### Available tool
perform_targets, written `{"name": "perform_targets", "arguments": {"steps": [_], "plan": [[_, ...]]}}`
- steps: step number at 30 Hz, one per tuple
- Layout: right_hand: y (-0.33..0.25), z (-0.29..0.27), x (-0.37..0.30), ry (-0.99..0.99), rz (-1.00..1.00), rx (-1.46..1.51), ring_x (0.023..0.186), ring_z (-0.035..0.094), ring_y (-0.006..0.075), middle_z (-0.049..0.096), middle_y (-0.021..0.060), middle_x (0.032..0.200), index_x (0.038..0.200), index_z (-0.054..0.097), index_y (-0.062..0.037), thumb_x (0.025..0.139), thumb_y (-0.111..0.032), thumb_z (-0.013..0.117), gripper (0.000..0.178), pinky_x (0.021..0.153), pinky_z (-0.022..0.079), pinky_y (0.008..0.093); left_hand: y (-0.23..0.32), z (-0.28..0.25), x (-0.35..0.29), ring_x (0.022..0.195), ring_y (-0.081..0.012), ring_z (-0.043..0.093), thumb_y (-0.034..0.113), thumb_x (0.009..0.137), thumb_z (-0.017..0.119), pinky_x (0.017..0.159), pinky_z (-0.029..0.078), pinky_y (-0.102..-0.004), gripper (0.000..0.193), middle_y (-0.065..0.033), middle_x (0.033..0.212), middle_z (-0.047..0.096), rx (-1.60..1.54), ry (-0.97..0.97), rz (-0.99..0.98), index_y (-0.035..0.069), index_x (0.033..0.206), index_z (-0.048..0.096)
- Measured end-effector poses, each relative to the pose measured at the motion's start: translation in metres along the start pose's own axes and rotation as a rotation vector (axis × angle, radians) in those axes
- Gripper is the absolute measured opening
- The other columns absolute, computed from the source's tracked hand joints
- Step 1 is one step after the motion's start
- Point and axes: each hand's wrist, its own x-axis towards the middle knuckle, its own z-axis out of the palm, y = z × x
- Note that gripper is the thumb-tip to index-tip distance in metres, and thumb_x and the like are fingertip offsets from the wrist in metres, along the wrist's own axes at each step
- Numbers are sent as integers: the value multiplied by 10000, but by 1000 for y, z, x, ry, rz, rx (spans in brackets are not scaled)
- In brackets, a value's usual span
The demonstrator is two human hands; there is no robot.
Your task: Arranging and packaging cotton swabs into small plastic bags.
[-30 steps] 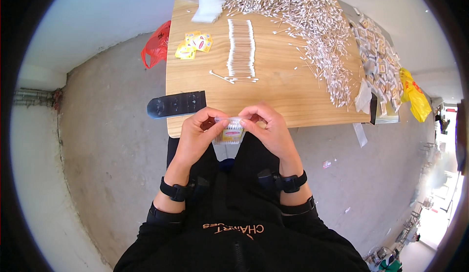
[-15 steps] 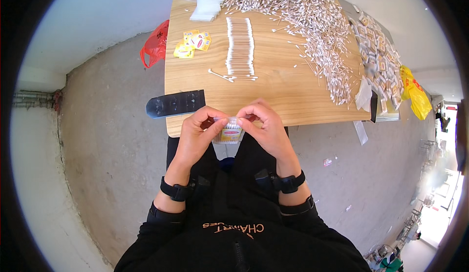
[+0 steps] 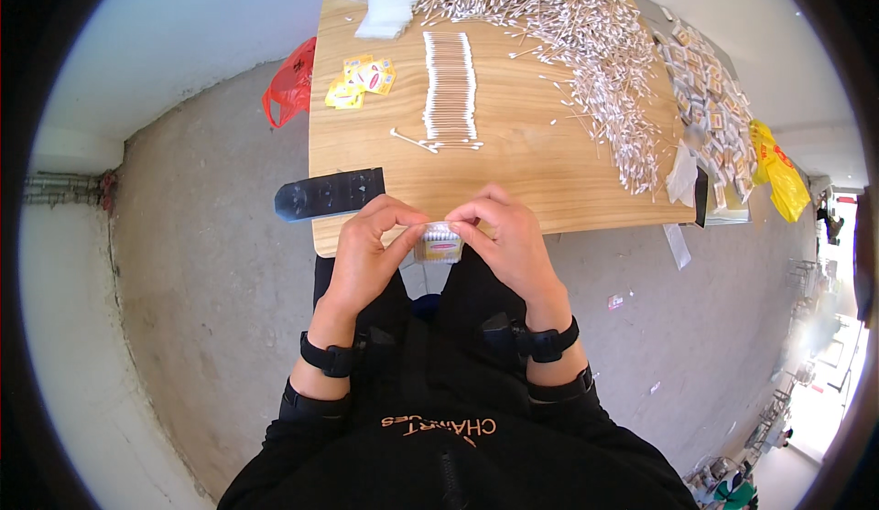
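A small clear bag of cotton swabs (image 3: 440,246) with a yellow card in it hangs between my hands at the table's near edge. My left hand (image 3: 374,246) pinches the bag's top edge on one side, and my right hand (image 3: 502,240) pinches it on the other. White swab tips show just below my fingers. Beyond my hands, a neat row of cotton swabs (image 3: 450,87) lies on the wooden table (image 3: 513,180). A few loose swabs (image 3: 414,141) rest at the row's near end.
Yellow cards (image 3: 363,81) lie on the left, below a stack of clear bags (image 3: 386,2). A large swab heap (image 3: 586,52) covers the far right. Many filled packs (image 3: 710,98) lie beyond it. A black strip (image 3: 330,194) overhangs the left edge. Red (image 3: 291,84) and yellow bags (image 3: 778,171) flank the table.
The bag has shifted slightly right and up, and its yellow card faces me at a slightly different angle. Both hands keep pinching its top edge.
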Motion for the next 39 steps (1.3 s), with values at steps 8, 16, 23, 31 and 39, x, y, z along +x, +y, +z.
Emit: {"name": "perform_targets", "arguments": {"steps": [8, 16, 23, 31, 39], "plan": [[-2, 2, -2, 112, 81, -32, 706, 568, 149, 584, 44, 738, 821, 695, -36, 754, -37, 735, 79, 642, 441, 270, -7, -7, -1, 711, -174, 582, 11, 769, 719, 652, 446, -281, 88, -90, 868, 630, 88, 96, 59, 3, 768, 632], [19, 19, 5, 251, -10, 53, 711, 532, 126, 594, 25, 732, 811, 683, -43, 768, -32, 718, 56, 614, 411, 259, -28, 12, -4, 856, -114, 649, 30, 919, 578, 725, 487, -220, 38, -94, 1119, 617, -415, 59, -181, 22, 952, 560], [22, 26, 4, 204, 127, 202, 730, 553, 111, 532, 42, 906, 946, 679, -73, 792, -90, 720, 160, 597, 414, 249, -35, 11, -2, 834, -123, 661, 46, 933, 565, 683, 495, -207, 37, -108, 1125, 635, -471, 15, -238, 28, 956, 542], [62, 64, 7, 104, 249, 640, 781, 534, 100, 524, 46, 953, 980, 651, -23, 898, -188, 645, 185, 673, 437, 237, -47, 45, 1, 667, -72, 568, 129, 930, 606, 602, 498, -216, 153, -41, 901, 596, -631, 166, -371, 50, 986, 487], [61, 92, 9, 384, 204, 523, 737, 545, 136, 554, 72, 889, 914, 626, 17, 936, -164, 531, 205, 661, 440, 265, -48, 66, 5, 603, -37, 519, 196, 979, 522, 514, 401, -176, 119, 12, 722, 543, -722, 346, -410, 103, 913, 487]]}}
